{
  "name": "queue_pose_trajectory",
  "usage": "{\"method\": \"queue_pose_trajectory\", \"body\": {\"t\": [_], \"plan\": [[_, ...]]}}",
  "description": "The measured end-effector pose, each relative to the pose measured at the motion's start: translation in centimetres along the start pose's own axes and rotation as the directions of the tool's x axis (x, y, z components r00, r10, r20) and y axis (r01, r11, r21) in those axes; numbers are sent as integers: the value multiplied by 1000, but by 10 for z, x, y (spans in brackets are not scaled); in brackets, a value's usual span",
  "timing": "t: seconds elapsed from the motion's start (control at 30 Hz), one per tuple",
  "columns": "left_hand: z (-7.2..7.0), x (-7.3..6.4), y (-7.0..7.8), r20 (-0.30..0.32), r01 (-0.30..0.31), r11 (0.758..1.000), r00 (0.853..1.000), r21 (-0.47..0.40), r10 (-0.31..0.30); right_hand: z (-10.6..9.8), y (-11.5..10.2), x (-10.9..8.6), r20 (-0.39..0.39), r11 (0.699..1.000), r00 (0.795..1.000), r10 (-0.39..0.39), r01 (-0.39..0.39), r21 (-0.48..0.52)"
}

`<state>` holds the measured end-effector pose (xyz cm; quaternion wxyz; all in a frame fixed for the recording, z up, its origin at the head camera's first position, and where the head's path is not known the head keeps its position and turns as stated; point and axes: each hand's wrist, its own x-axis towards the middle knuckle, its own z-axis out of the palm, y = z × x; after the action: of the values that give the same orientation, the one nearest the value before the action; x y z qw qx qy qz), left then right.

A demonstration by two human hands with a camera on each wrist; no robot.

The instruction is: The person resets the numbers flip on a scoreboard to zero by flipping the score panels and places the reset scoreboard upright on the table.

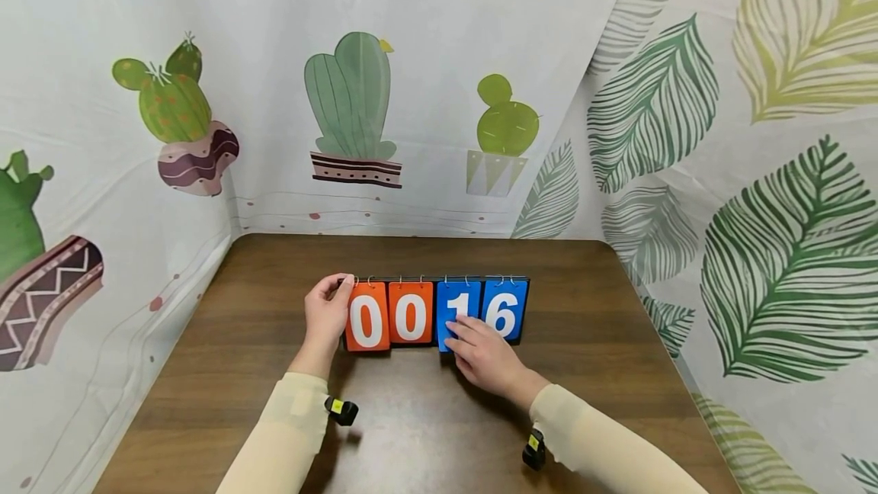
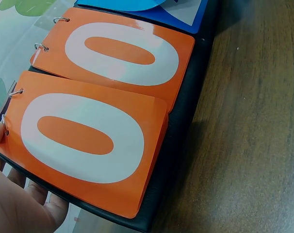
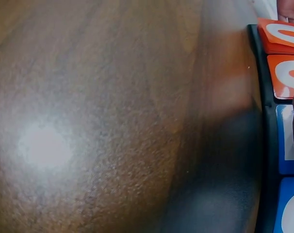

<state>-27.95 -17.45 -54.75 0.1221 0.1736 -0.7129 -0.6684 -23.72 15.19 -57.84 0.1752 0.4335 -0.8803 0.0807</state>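
A flip scoreboard (image 1: 435,326) with a black backing leans up from the table in the head view. Its two orange cards (image 1: 411,312) each read 0, and its blue cards (image 1: 504,309) read 1 and 6. With thumb in front and fingers behind, my left hand (image 1: 328,317) grips the board's upper left corner by the rings. My right hand (image 1: 485,353) lies over the lower part of the blue 1 card (image 1: 449,297), extended fingers touching its face. The right wrist view catches only a dark sliver of that hand at its right edge.
The board stands on a brown wooden table (image 1: 425,433). Behind it hangs a white cloth (image 1: 439,97) printed with cacti, and a leaf-patterned cloth (image 1: 754,197) hangs on the right. Metal rings (image 2: 41,47) join the cards to the board's top edge.
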Motion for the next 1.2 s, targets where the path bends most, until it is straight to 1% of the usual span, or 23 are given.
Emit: {"method": "queue_pose_trajectory", "body": {"t": [0.2,0.37,0.43,0.57,0.67,0.73,0.8,0.9,0.97,1.03,1.13,1.2], "plan": [[0,0,0,5,0,1000,1000,7,0,5,2,-2,11,999,1000,-3,4,-35],[1,-1,0,2,-14,1000,1000,-19,14,8,3,-2,5,997,1000,-7,7,-71],[1,-1,0,4,-18,999,1000,-29,19,9,3,-2,-2,997,1000,-7,7,-74],[1,-1,1,4,-8,1000,1000,-17,8,10,3,-2,-18,998,1000,-2,1,-62],[0,-2,1,8,-2,1000,1000,-11,3,4,3,1,-20,999,1000,10,-11,-41],[0,-2,2,10,1,1000,1000,-12,-1,-7,3,6,-16,1000,1000,23,-23,-8],[0,-2,2,11,4,1000,1000,-9,-4,-22,4,13,-19,999,999,29,-28,29],[-1,-2,3,10,5,1000,1000,-8,-5,-51,10,28,-69,998,998,7,-3,68],[-1,-1,4,12,3,1000,1000,-6,-3,-71,20,40,-136,996,990,-26,37,76],[-2,-1,4,16,1,1000,1000,-7,-1,-91,31,52,-195,995,980,-37,55,88],[-2,0,3,19,4,1000,1000,-6,-4,-123,51,71,-239,993,971,-9,36,110],[-2,0,2,18,6,1000,1000,-6,-6,-144,63,85,-232,992,972,32,-2,126]]}}
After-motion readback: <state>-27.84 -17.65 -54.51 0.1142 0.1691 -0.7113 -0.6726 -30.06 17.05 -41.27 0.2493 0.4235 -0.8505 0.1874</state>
